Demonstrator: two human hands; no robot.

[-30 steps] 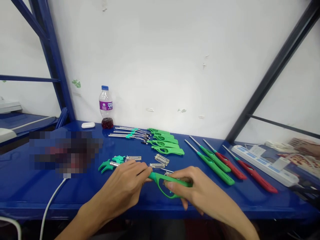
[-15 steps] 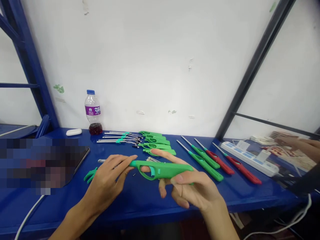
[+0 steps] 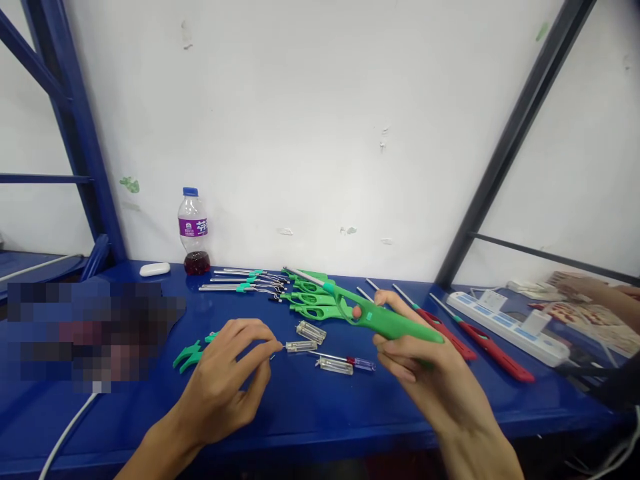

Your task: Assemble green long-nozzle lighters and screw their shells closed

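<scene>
My right hand (image 3: 425,357) is wrapped round the handle of a green long-nosed lighter (image 3: 387,321), its index finger through the trigger guard. The lighter's metal tube points up and left over the table. My left hand (image 3: 233,377) hovers over the table with curved fingers, apart from the lighter and holding nothing. Close to its fingertips lie clear lighter fuel tanks (image 3: 301,346). A small screwdriver (image 3: 363,363) with a purple and red handle lies beside another tank (image 3: 335,365). Teal trigger pieces (image 3: 188,357) are partly hidden behind my left hand.
Metal tubes with wires (image 3: 243,287) and green lighter shells (image 3: 320,311) lie along the back. Red lighters (image 3: 495,350) and a white power strip (image 3: 507,327) are on the right. A drink bottle (image 3: 195,233) stands near the wall, beside a white case (image 3: 155,269).
My left hand has let go of the lighter's front end and moved down. My right hand has shifted right with the lighter, tilting its nose up; its metal tube now shows.
</scene>
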